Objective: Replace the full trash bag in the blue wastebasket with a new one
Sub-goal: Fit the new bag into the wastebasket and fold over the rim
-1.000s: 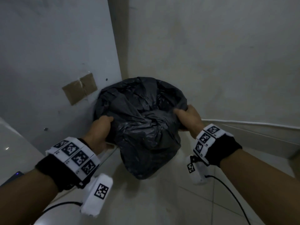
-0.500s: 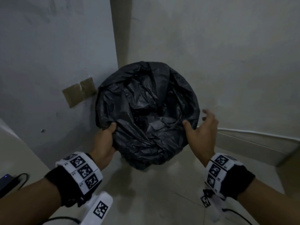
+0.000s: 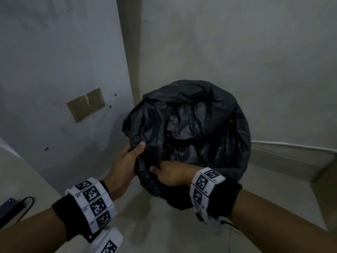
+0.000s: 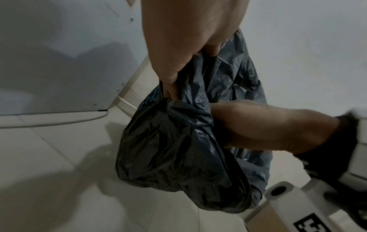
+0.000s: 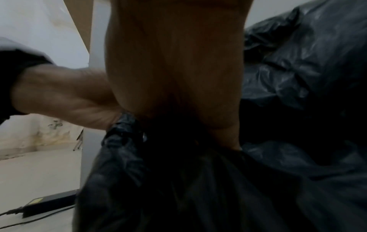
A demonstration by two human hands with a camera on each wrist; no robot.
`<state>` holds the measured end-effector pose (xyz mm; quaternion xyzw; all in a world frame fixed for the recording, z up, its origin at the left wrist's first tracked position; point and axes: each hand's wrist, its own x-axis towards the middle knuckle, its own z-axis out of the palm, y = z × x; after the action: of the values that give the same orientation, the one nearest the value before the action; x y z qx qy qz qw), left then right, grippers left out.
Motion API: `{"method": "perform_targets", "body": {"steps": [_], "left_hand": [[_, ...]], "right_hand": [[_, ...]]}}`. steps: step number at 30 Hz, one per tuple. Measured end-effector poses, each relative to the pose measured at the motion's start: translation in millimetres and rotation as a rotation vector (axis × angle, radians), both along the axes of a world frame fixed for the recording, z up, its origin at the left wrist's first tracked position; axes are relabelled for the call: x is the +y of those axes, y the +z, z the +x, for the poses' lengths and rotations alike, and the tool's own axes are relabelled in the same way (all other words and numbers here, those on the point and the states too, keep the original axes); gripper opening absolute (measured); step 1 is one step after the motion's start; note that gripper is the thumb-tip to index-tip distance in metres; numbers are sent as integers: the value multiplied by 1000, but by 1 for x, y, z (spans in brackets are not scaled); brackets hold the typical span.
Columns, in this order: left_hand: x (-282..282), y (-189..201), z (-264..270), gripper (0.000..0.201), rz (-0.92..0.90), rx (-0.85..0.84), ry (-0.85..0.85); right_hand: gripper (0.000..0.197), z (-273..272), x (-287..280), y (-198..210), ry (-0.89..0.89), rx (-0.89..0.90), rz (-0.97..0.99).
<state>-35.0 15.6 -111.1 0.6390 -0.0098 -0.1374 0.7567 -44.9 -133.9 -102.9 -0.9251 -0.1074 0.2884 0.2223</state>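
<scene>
A crumpled black trash bag (image 3: 197, 128) stands in the corner on the floor, its mouth spread wide. No blue wastebasket shows; the plastic covers whatever is under it. My left hand (image 3: 132, 154) grips the bag's near left rim, thumb on top. My right hand (image 3: 169, 173) reaches across and grips the near rim just beside the left. In the left wrist view the left fingers (image 4: 172, 87) pinch gathered plastic, and the right hand (image 4: 250, 125) holds a bunched fold of the bag (image 4: 174, 157). In the right wrist view the bag (image 5: 298, 97) fills the frame.
A grey panel with two brown tape patches (image 3: 85, 105) stands on the left and a plain wall is behind. A baseboard with a white cable (image 3: 291, 148) runs on the right. A black power adapter (image 3: 9, 209) with its cord lies on the tiled floor at the left.
My right hand let go of the bag's right side, opened, then crossed to the near left rim and took hold beside the left hand. The left hand kept its grip.
</scene>
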Motion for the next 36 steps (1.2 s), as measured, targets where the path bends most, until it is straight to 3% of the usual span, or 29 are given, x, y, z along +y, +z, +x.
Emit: {"method": "perform_targets", "body": {"steps": [4,8,13,16,19,22,25,28,30,33,36], "left_hand": [[-3,1,-7,52,79,-14,-57],[-6,-5,-6,43,186,-37,30],[1,-1,1,34,199,-71,30],[-3,6,-1,25,196,-103,-11],[-9,15,-5,32,172,-115,-39],[-17,25,-9,32,163,-142,-45],[-22,34,-11,24,161,-196,-57],[-23,38,-12,25,171,-245,-39],[-21,38,-11,22,194,-272,-16],[-19,37,-8,21,214,-288,16],[-19,35,-6,25,213,-270,21]], "right_hand": [[62,-3,2,-10,-95,53,25],[67,-6,-13,-2,-50,134,36],[66,5,-45,22,-180,-85,5],[87,13,-64,15,-204,-113,-59],[101,11,-74,6,-148,37,-185],[91,5,-73,-11,-61,93,-333],[72,-5,-66,-39,-42,83,-330],[84,-10,-65,-49,-49,5,-337],[94,-7,-66,-39,11,-21,-369],[71,-5,-59,-2,31,133,-362],[60,-6,-58,36,-50,168,-244]]}}
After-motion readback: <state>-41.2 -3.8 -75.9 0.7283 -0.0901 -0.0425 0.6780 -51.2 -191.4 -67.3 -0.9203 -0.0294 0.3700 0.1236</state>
